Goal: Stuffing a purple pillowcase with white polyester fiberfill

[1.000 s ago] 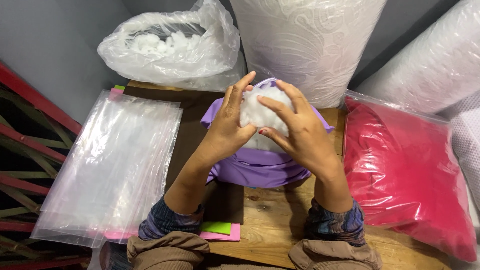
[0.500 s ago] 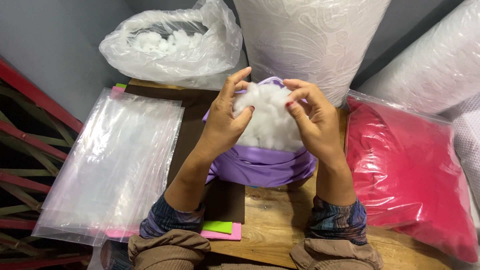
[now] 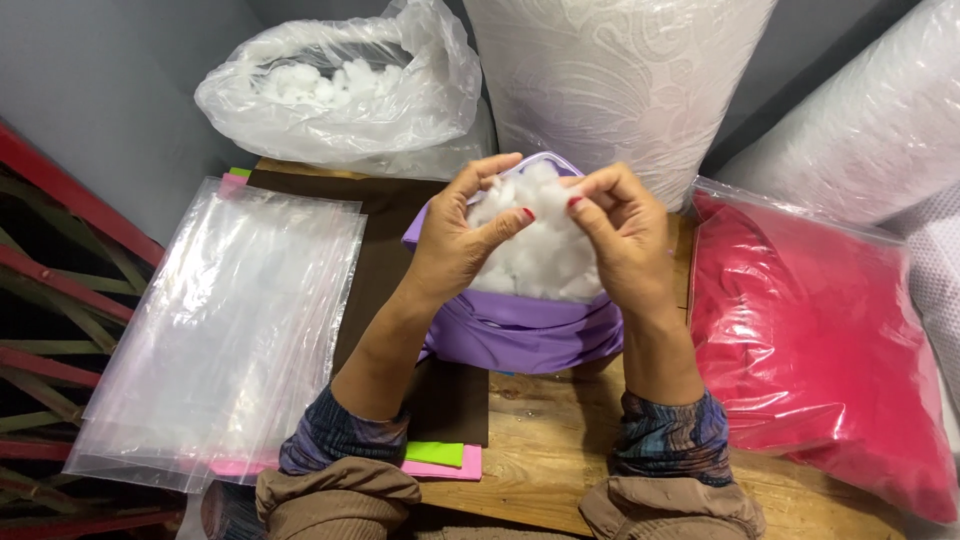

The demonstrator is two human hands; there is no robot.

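We pinch the white fluff (image 3: 540,245) with our left hand (image 3: 455,245) and right hand (image 3: 625,235), right above the open purple cover (image 3: 520,335).

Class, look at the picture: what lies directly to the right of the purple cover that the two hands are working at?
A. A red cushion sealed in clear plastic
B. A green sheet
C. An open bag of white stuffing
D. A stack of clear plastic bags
A: the red cushion in clear plastic lies right of the purple cover; the stack of clear plastic bags lies on its left.
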